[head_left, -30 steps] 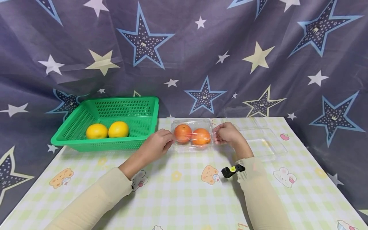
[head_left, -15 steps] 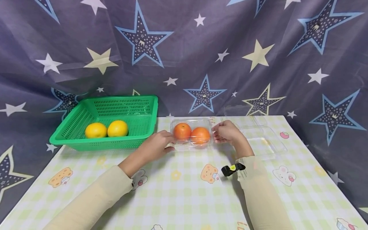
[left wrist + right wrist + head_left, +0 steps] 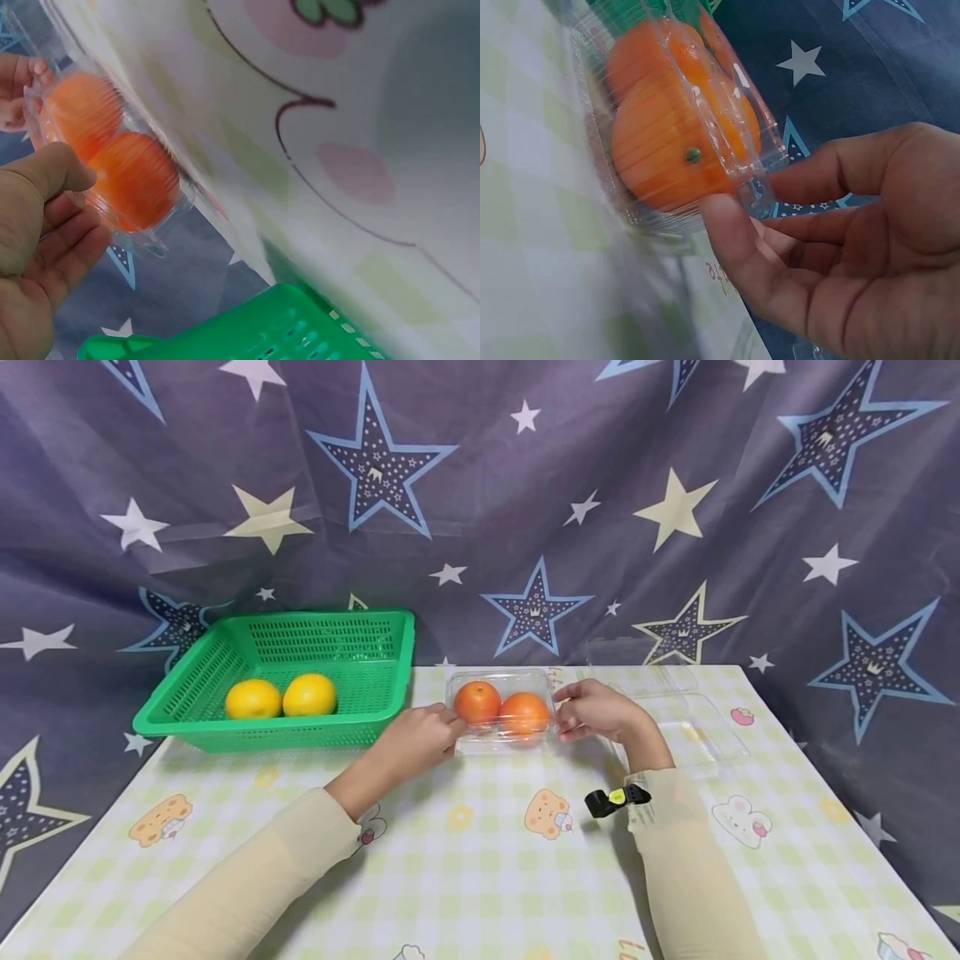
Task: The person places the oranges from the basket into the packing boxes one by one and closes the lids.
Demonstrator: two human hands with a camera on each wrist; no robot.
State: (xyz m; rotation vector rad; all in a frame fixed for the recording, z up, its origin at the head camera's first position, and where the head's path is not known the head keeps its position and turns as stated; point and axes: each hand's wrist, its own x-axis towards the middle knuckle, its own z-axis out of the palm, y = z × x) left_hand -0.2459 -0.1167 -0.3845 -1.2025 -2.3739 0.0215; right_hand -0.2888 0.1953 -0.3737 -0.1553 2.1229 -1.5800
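Observation:
Two oranges sit side by side inside a clear plastic clamshell box near the table's back edge, its lid over them. My left hand holds the box's left end; in the left wrist view its thumb lies along the near edge with the fingers below. At the opposite end, my right hand pinches the rim. The right wrist view shows thumb and forefinger at the corner, close beside the nearer orange with its green stem end.
On the left stands a green plastic basket with two yellow fruits in it. A second clear box lies open behind the right wrist. A star-patterned curtain hangs right behind the checked tablecloth.
The left hand's fingers and thumb have drawn together at the box's left end, after the thumb stood apart half a second ago. The right hand has shifted slightly. The box stays in place.

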